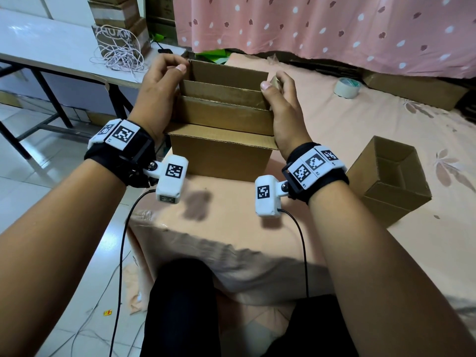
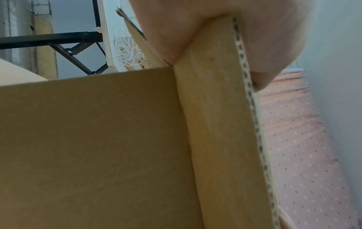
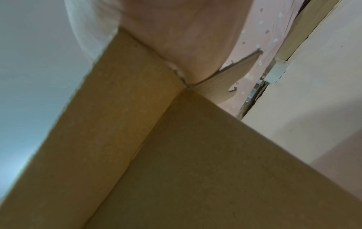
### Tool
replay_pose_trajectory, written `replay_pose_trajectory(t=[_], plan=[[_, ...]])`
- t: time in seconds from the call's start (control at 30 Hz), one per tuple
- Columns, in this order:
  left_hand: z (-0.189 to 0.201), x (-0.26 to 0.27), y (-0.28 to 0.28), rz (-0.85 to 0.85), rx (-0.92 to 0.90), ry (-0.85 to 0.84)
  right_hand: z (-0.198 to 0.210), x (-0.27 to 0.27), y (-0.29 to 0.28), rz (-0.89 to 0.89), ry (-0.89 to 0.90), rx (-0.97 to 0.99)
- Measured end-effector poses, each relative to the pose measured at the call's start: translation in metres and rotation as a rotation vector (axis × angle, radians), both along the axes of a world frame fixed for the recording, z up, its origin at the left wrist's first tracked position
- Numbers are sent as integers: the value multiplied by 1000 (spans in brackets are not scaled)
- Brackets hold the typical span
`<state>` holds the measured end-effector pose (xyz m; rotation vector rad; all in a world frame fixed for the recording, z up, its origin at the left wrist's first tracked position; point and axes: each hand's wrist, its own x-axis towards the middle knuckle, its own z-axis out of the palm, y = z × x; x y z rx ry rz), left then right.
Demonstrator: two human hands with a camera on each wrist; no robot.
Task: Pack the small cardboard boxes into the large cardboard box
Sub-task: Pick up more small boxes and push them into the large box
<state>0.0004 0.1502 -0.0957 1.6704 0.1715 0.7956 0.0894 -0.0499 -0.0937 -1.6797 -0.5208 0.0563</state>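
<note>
My left hand [image 1: 159,83] and right hand [image 1: 280,99] each pinch a side flap of the brown open-topped cardboard box [image 1: 221,130] at twelve o'clock on the bed; a smaller open brown cardboard box [image 1: 389,179] lies at three o'clock, nearer my right.

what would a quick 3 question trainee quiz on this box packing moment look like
1. True or false: both the left hand and the right hand grip the side flaps of the cardboard box in front of the person.
2. Which thing lies on the peach cloth far right of that box? A) scissors B) a roll of tape C) a marker
3. Fill in: the open empty box near the right forearm lies on its ____.

Key: 1 true; 2 B; 3 side
</note>
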Motion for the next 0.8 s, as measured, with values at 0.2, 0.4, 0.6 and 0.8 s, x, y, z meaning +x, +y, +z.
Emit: replay_pose_trajectory(t=[0.2,0.4,0.6,0.8], plan=[[0,-1,2,-15,16,18,-2,3,0,12,-19,-14],[-4,-1,5,-89,23,18,-5,7,0,28,-38,-29],[-4,-2,4,-87,15,43,-6,8,0,29,-34,-23],[-5,-2,5,-89,15,50,-6,10,1,25,-30,-19]])
